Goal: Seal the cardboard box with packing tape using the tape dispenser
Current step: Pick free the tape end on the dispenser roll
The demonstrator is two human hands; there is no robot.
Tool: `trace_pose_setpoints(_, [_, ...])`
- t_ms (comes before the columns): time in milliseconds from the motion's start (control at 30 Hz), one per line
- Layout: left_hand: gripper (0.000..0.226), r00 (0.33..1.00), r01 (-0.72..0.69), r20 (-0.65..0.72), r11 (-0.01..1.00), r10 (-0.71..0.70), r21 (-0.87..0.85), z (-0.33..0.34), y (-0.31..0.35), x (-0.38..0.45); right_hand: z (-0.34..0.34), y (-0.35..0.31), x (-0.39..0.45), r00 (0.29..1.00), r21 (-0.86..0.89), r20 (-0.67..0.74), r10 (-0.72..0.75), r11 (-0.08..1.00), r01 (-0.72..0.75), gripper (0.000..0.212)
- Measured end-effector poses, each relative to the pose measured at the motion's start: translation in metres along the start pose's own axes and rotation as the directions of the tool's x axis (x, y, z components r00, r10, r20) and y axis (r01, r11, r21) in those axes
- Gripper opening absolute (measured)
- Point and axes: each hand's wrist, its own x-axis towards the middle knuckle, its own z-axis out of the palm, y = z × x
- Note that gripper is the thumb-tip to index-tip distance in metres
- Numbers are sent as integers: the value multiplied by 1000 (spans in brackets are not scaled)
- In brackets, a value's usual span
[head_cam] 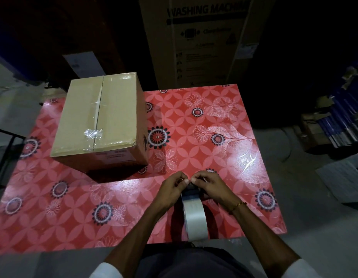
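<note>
A closed cardboard box (99,121) stands on the far left of the red flowered table (224,125). Clear tape runs along its top seam, crinkled near the front. The tape dispenser (193,215) with its pale roll of tape stands near the table's front edge, right of centre. My left hand (172,189) and my right hand (211,186) meet over the dispenser's front end, fingertips pinched together on the tape's end there. The dispenser's head is mostly hidden under my fingers.
A tall carton printed "WASHING MACHINE" (204,41) stands behind the table. Stacked dark books and boxes (338,121) lie on the floor to the right. A dark frame (5,141) stands at the left.
</note>
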Motion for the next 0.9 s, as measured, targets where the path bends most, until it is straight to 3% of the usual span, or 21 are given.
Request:
trace_pose_setpoints(167, [21, 999, 8, -34, 998, -10, -60, -2, -3, 1, 1, 5, -1, 998, 95, -28, 56, 994, -53, 16])
trace_pose_setpoints(467, [23, 978, 126, -125, 947, -169, -295, -2, 0, 7, -9, 20, -23, 977, 136, 116, 177, 972, -192, 25])
trace_pose_setpoints(733, [17, 969, 88, -194, 943, -156, -322, -5, 13, 18, -4, 2, -30, 993, 185, 83, 82, 978, -96, 24])
trace_pose_setpoints(900, [18, 964, 143, -162, 925, -211, -352, -13, 14, 27, -10, -2, -28, 998, 121, 51, 22, 992, -28, 25])
